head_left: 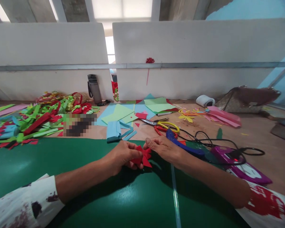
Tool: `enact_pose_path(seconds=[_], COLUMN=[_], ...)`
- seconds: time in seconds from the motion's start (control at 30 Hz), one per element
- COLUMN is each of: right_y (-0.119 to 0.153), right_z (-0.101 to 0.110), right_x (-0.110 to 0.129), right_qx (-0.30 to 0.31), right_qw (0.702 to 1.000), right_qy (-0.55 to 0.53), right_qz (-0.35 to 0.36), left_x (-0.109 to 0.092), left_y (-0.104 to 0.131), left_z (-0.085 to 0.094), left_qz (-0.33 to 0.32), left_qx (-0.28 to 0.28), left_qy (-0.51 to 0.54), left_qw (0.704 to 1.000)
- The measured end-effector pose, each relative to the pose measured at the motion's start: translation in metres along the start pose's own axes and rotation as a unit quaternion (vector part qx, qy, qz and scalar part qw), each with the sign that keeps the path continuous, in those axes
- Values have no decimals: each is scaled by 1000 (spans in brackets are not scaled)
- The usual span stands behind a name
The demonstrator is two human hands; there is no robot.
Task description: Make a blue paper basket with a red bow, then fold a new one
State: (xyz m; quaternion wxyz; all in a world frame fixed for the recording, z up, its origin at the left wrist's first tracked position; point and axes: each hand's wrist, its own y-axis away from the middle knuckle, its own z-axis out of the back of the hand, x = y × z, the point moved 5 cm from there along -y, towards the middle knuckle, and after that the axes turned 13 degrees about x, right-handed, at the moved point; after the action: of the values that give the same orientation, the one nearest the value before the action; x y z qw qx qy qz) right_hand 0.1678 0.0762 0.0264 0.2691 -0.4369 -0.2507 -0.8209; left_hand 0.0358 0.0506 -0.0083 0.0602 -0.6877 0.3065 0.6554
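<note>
My left hand [128, 155] pinches a red paper flower [146, 155] with pointed petals above the green mat [109, 196]. At the flower's upper right edge, the closed thumb and fingers of my right hand [159, 147] grip a petal. A blue glue gun [185, 145] lies just behind my right wrist, and a clear glue stick [175, 196] shows below my right forearm. Scissors with red and yellow handles [166, 126] rest behind my right hand. A folded light blue paper piece [114, 130] lies behind my left hand.
Green and red paper strips [42, 117] pile up at the left. A dark bottle [94, 88] stands by the white partition [192, 44]. Black cables run to a purple power strip [243, 166] at the right. A handbag [247, 98] sits at the back right.
</note>
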Motion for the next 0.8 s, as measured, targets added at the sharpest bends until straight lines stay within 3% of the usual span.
enact_pose_path(seconds=[0.57, 0.8], right_y=[2, 2], right_z=[-5, -6], right_x=[2, 6], right_qx=[-3, -6], right_qw=[1000, 1000], right_qy=[10, 26], right_qz=[-23, -10], left_x=[-5, -4], left_y=[2, 2], left_z=[-6, -5], left_qz=[-11, -19], left_qx=[34, -1], left_qy=[14, 2], left_qw=[999, 1000])
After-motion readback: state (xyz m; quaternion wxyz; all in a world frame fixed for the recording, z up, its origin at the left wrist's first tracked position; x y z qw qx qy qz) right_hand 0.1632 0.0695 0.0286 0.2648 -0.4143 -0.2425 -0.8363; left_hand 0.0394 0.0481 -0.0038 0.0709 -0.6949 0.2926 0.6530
